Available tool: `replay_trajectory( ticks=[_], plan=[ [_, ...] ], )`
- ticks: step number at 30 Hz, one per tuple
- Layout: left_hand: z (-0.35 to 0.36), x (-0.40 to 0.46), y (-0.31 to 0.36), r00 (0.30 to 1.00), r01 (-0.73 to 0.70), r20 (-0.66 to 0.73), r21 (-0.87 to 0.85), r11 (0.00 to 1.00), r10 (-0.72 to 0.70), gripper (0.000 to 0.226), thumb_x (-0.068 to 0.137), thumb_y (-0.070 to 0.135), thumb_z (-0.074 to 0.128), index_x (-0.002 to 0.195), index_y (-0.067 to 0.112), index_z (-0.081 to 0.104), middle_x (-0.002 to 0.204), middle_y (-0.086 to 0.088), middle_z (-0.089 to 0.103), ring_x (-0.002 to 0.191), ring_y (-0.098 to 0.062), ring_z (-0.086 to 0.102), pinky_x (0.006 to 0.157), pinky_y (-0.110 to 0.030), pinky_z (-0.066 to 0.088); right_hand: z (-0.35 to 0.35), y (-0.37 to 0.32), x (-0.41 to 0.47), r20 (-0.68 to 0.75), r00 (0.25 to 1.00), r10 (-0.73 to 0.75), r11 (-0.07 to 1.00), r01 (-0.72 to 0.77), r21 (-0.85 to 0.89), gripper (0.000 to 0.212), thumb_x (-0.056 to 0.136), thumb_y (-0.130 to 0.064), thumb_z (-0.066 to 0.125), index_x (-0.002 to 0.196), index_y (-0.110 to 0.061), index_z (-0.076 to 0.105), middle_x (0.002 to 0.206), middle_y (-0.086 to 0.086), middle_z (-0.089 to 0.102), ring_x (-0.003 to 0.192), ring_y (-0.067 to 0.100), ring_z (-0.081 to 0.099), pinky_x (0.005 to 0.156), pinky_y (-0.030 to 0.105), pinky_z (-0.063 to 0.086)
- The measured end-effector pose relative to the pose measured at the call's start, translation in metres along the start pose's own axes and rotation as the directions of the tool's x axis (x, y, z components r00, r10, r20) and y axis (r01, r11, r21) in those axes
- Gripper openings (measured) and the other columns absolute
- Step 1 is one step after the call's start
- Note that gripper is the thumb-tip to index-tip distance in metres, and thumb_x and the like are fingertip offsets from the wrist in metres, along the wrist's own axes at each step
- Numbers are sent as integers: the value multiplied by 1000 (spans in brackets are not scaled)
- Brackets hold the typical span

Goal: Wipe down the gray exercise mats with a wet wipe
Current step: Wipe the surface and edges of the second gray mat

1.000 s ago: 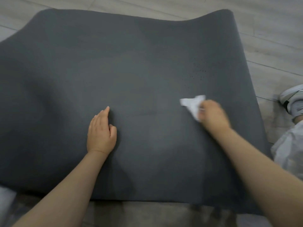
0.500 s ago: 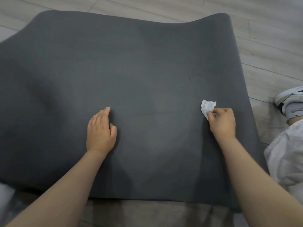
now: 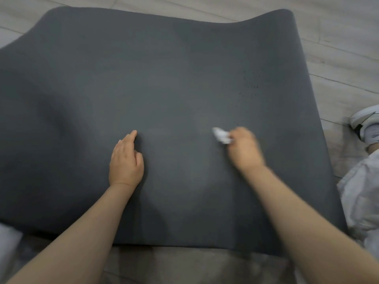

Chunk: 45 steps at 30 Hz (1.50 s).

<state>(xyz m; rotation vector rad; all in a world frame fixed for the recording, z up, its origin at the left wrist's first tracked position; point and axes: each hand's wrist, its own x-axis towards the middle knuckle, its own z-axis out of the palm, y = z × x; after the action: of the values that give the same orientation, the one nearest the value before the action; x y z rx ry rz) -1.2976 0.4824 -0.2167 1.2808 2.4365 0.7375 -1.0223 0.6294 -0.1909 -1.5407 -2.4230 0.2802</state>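
Note:
A dark gray exercise mat [image 3: 160, 83] lies spread over the floor and fills most of the view. My left hand [image 3: 125, 160] rests flat on the mat, fingers straight and pointing away from me. My right hand [image 3: 244, 149] is blurred with motion and grips a crumpled white wet wipe [image 3: 221, 135] against the mat, right of the middle. Small dark specks [image 3: 249, 87] dot the mat beyond the wipe.
Pale wood-look floor [image 3: 338, 48] surrounds the mat. A white and gray sneaker [image 3: 367, 124] lies at the right edge, with pale trouser cloth [image 3: 363, 199] below it. A second gray layer [image 3: 184, 265] shows under the mat's near edge.
My right hand first swept the wipe to the right, then back to the left toward the mat's middle. My left hand has stayed in place.

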Motion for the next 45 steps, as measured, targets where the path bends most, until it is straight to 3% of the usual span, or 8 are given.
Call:
replay_trajectory(
  ticks=[7,11,17,21,26,33,39,45],
  plan=[
    [3,2,-11,990,-138,16,53,989,137,56,86,-9,42,140,6,52,153,-9,42,144,-25,35,123,-30,11,-24,62,-43,-75,803,592,798,-596,-84,20,80,-2,48,89,7,63,93,30,60,87,46,57,77,47,45],
    [-3,12,-17,992,-97,63,-116,988,105,55,87,-8,37,136,8,56,151,-8,45,143,-22,37,118,-16,9,49,-133,-18,118,976,183,944,-208,255,16,84,-3,53,92,0,66,96,21,62,92,39,58,81,42,43],
    [-27,-4,-36,999,37,37,-115,993,-33,46,98,-1,40,142,11,51,154,-8,41,147,-24,27,123,-33,9,46,-202,-34,355,894,-274,935,160,318,18,84,0,51,100,0,58,108,20,55,102,38,51,89,44,43],
    [-15,-10,-31,996,-60,78,137,989,50,46,101,18,45,147,13,43,160,-10,28,150,-28,18,123,-42,7,-5,-32,-45,156,971,183,981,-191,39,10,78,7,52,79,7,62,89,29,59,85,44,58,74,44,45],
    [-10,-12,-30,996,-70,67,209,975,58,49,101,23,44,149,10,38,161,-13,25,151,-31,14,124,-45,7,-76,105,-91,19,809,588,794,-572,-206,17,73,8,52,89,13,54,97,36,53,88,50,54,77,53,47],
    [-17,-7,-31,994,-45,100,98,994,35,44,105,20,39,148,14,43,162,-8,25,151,-26,14,122,-38,3,43,-124,-47,148,982,120,946,-158,281,25,78,4,52,94,-1,70,98,18,66,97,37,61,93,40,47],
    [-32,-2,-35,991,38,133,-142,989,-19,41,109,17,28,136,14,58,159,-5,32,150,-18,17,118,-23,1,37,-216,-69,437,837,-330,933,219,284,34,87,-6,55,121,-5,55,123,15,52,113,32,49,100,43,40],
    [-18,-13,-29,993,-58,107,131,990,44,47,103,27,44,149,20,41,163,-8,22,152,-25,11,123,-37,2,-39,44,-85,123,927,354,935,-347,-77,26,79,-3,51,100,-4,65,103,22,59,95,43,59,86,46,50]
  ],
)
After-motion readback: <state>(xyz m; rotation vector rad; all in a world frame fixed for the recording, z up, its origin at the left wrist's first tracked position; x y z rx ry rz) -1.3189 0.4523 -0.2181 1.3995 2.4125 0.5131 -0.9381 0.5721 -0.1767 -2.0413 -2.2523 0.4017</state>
